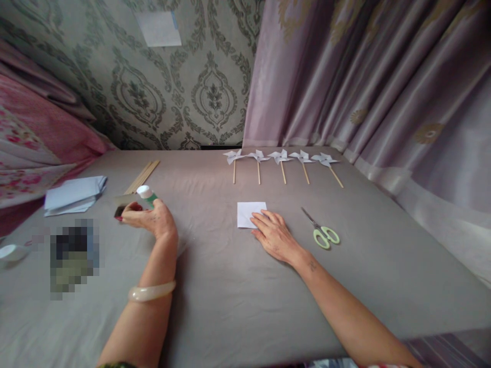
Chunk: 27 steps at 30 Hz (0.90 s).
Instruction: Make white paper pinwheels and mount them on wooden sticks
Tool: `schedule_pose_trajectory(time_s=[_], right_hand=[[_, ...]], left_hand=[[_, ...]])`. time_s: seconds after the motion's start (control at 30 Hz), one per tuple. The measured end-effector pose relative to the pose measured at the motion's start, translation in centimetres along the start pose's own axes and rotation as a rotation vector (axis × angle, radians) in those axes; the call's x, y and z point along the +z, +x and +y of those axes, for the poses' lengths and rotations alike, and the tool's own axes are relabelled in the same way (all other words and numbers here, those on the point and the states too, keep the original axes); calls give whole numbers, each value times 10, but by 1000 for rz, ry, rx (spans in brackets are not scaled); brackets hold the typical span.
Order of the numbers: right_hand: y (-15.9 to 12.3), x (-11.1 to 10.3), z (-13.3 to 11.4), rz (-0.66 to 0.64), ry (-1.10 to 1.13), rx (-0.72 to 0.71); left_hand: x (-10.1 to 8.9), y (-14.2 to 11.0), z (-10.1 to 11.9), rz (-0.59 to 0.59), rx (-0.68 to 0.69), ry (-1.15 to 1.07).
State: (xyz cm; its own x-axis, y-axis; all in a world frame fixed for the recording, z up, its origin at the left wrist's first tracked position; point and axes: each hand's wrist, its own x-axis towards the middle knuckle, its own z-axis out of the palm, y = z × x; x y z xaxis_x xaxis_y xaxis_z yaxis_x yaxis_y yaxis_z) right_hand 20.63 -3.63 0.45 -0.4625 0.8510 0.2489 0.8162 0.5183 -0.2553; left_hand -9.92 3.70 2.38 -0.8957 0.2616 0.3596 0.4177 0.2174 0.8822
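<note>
A small white square of paper [249, 213] lies in the middle of the table. My right hand [274, 232] rests on its right part, fingers stretched out flat. To the left, my left hand [151, 219] has its fingertips drawn together at a small dark red box [120, 212] with a raised flap; what the fingers pinch, if anything, is hidden. Just behind that hand shows a glue stick [146, 192] with a white cap and green body, its lower end covered by the hand. Scissors [324, 236] with pale green handles lie right of my right hand, blades slightly apart.
Several white paper pinwheels [281, 157] on wooden sticks lie in a row at the back. Farther left are wooden sticks [142, 176] and stacked white paper [74, 195]. A white round item [13, 252] and a blurred patch [74, 258] are at the left.
</note>
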Motion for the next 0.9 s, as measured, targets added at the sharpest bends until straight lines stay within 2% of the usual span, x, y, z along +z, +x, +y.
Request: schedule_pose_trajectory(time_s=[0.27,0.53,0.63,0.9], right_hand=[[1,-1,1,89,27,-9],[6,-7,6,397,101,80],[6,-9,8,456,130,112],[7,-10,12,515,195,165]], left_hand=[[-1,-1,0,-64,23,58],[3,2,1,-158,13,96],[6,4,-2,-151,10,92],[11,11,-11,-106,18,77]])
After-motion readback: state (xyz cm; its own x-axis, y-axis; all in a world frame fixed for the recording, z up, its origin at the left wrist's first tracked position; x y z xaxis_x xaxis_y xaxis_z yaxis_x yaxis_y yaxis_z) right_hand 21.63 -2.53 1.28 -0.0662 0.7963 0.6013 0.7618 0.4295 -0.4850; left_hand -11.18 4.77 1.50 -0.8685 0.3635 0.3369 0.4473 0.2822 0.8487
